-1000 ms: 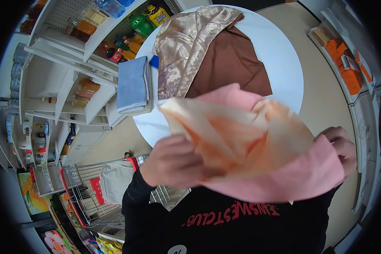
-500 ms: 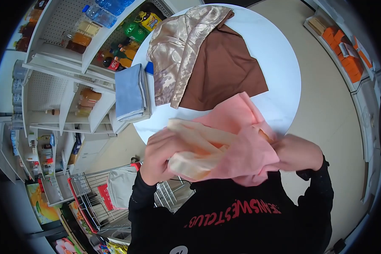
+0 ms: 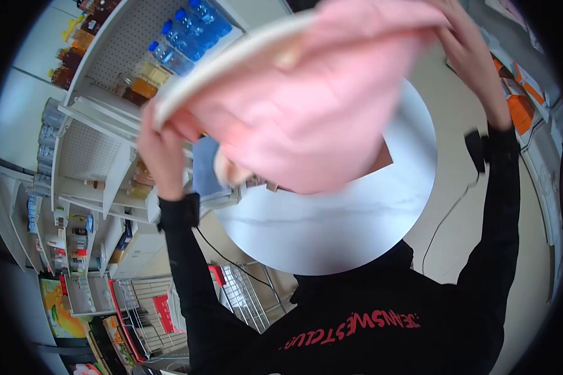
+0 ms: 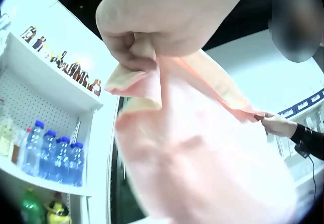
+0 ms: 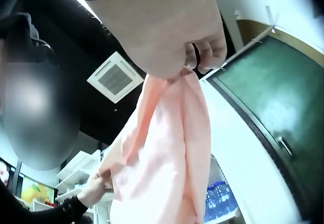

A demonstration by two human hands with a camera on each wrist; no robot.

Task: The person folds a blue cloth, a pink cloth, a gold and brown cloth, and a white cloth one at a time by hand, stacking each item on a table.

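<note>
holding a pink cloth (image 3: 306, 106) high in the air, the person has it stretched between both hands above a round white table (image 3: 331, 237). the left hand (image 3: 162, 147) has its fingers curled round one upper corner and pinches the cream-edged hem, which the left wrist view shows plainly. the right hand (image 3: 472, 56) pinches the opposite corner with curled fingers, clear in the right wrist view. the cloth billows between them, blurred, and touches nothing below.

judging by this, the cloth is lifted and opened out by two corners, but it is neither folded nor laid down yet. it hangs clear of the table top, so any flattening or folding is not yet done.

a folded blue cloth (image 3: 203, 165) lies at the table's left edge. store shelves (image 3: 100, 125) with water bottles (image 3: 191, 31) stand beyond it, and a wire cart (image 3: 244, 300) shows lower down.
</note>
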